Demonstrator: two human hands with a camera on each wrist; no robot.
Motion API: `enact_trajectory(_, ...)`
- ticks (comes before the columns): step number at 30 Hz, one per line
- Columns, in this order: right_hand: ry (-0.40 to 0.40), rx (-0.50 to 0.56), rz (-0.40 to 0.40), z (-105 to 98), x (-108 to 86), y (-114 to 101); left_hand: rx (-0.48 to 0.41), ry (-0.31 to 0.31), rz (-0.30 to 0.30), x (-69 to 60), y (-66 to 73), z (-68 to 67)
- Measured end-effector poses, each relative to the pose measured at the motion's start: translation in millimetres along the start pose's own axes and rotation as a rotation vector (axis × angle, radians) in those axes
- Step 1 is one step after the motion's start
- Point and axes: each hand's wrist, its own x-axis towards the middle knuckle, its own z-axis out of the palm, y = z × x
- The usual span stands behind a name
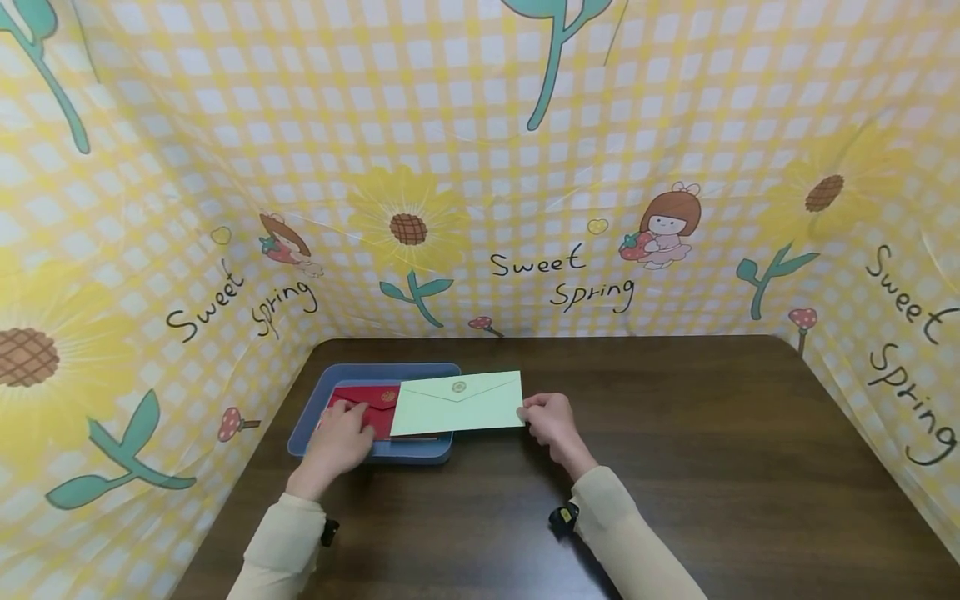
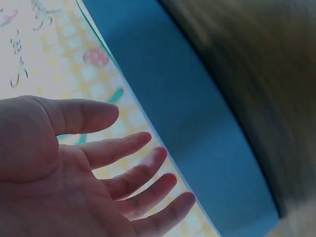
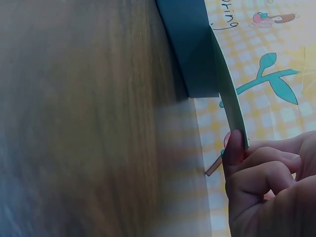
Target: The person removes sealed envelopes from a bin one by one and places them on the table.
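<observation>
A pale green envelope (image 1: 457, 406) with a round gold seal reaches over the right side of a blue tray (image 1: 426, 452). My right hand (image 1: 551, 423) pinches its right edge between thumb and fingers. In the right wrist view the envelope (image 3: 228, 91) appears nearly edge-on, held by the right hand (image 3: 266, 182). A red envelope (image 1: 363, 400), also with a gold seal, lies in the tray, partly covered by the green one. Over the red envelope's left part is my left hand (image 1: 339, 442). The left wrist view shows that hand (image 2: 98, 173) with fingers spread and gently bent, pinching nothing.
The tray stands at the back left of a dark wooden table (image 1: 697, 467). A yellow checked cloth (image 1: 517, 183) with printed flowers encloses the table's back and sides. Each wrist carries a small black device, such as the one by the right sleeve (image 1: 564, 518).
</observation>
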Motion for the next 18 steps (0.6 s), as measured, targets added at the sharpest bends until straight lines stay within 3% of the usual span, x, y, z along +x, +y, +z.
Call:
enact_trajectory(8,0.05,-0.032,-0.02,-13,0.7,-4,-0.003,-0.013,-0.116,-0.8,-32.3,-5.9)
enact_trajectory(14,0.049,-0.055,-0.018,-19,-1.5,-4,-0.013,0.005,-0.211,-3.8,-41.7,-10.2)
enact_trajectory(18,0.07,-0.045,-0.028,-20,-3.5,-3,-0.035,-0.01,-0.234,-6.3,-46.8,-18.6)
